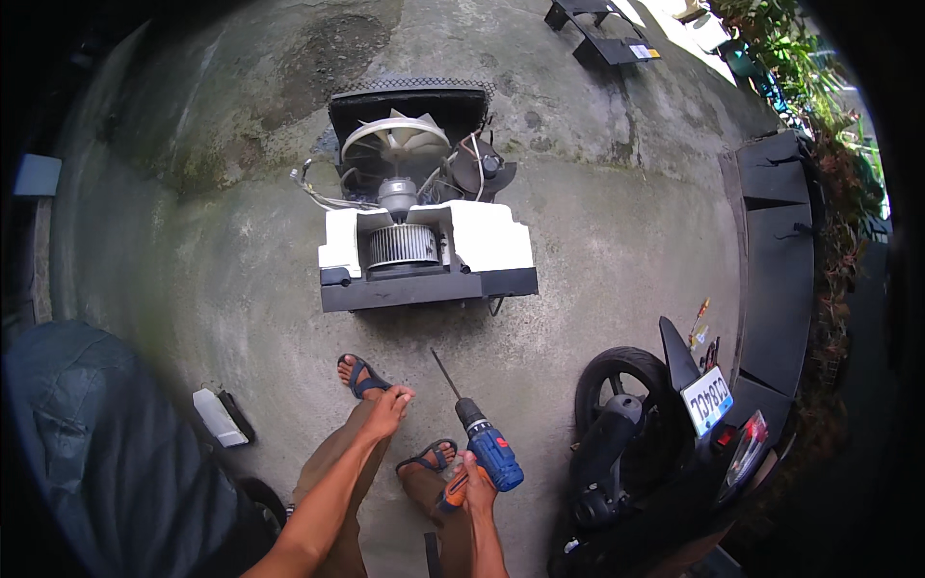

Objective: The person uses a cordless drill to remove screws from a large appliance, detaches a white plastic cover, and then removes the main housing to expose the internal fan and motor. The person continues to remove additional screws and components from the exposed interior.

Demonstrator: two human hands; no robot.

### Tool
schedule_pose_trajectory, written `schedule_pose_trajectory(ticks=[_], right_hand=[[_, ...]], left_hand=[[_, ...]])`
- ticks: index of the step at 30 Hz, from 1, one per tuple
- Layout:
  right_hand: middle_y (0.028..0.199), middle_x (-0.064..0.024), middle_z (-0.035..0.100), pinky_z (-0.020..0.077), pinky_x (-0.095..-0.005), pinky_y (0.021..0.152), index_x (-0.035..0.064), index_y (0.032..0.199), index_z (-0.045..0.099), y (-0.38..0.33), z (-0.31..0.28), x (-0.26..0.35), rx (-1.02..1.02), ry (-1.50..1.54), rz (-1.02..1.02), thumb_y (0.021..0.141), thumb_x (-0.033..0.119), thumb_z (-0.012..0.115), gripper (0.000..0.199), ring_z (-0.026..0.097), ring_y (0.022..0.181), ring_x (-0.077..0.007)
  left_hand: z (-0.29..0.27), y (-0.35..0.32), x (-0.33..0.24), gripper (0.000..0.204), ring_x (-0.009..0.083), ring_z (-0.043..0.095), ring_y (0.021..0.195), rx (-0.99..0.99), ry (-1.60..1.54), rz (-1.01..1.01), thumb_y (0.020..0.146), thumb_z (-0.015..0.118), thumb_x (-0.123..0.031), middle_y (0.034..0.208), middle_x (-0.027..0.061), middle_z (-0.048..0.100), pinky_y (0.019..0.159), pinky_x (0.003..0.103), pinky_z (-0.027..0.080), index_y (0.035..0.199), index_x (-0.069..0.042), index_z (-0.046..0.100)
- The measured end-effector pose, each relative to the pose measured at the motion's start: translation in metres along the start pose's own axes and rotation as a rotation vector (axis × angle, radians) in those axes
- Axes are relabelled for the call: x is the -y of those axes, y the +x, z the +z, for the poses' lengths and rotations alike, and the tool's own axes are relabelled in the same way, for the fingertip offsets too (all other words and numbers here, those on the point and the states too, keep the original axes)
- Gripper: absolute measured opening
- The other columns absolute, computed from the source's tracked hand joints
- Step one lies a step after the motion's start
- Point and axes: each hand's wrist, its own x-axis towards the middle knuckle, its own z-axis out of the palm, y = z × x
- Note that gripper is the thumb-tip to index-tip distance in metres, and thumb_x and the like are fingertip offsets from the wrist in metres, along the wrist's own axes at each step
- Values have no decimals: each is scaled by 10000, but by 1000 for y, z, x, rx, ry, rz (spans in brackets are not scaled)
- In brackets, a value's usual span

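A blue cordless drill [493,451] with a long thin bit is in my right hand [476,491], which is wrapped round its orange-and-black handle. The bit points up and to the left, apart from anything. My left hand [389,410] is closed in a pinch over my left leg; whatever its fingers hold, if anything, is too small to make out. Ahead of both hands stands an uncovered air conditioner [405,289]. It shows a pale fan [397,144], a silver motor [398,196], a blower wheel [403,245], white foam [493,241] and a dark compressor [479,171].
At the right a motorcycle [626,414] stands close to my right arm. A dark covered bulk [106,462] fills the lower left, with a white-and-black object [222,416] beside it. Black panels [776,250] line the right side, and a black frame [607,43] lies far off.
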Motion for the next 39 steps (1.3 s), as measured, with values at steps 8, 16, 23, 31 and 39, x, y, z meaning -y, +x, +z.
schedule_pose_trajectory(ticks=[8,16,23,31,39], right_hand=[[846,-83,627,509,-302,567,35,990,604,162,-26,-145,-64,437,-252,926,267,624,241,590,645,-147],[920,-107,636,510,-312,575,43,1031,574,259,20,-260,0,685,-314,877,296,631,301,601,648,-165],[902,-102,631,502,-307,573,36,1019,573,289,32,-295,48,809,-381,864,322,648,334,600,633,-165],[904,-106,637,500,-304,568,40,1016,573,298,28,-289,75,799,-394,882,314,641,313,599,635,-160],[903,-103,639,499,-301,570,40,1024,569,300,28,-291,120,826,-411,882,327,643,328,597,639,-156]], left_hand=[[96,211,83,274,37,313,508,72,-271,-61,1018,455,-263,595,-78,366,462,217,259,1080,-41,604],[90,302,105,325,27,269,481,108,-400,78,1021,463,-337,577,-96,282,437,206,191,1173,-79,589],[88,316,114,285,17,266,487,140,-369,243,1024,467,-303,588,-101,285,441,196,194,1207,-119,586],[89,319,110,285,14,278,480,153,-370,249,1019,483,-326,597,-101,297,436,196,188,1235,-157,560],[86,322,113,306,18,267,489,193,-392,269,1013,493,-362,616,-94,291,443,196,186,1230,-152,539]])
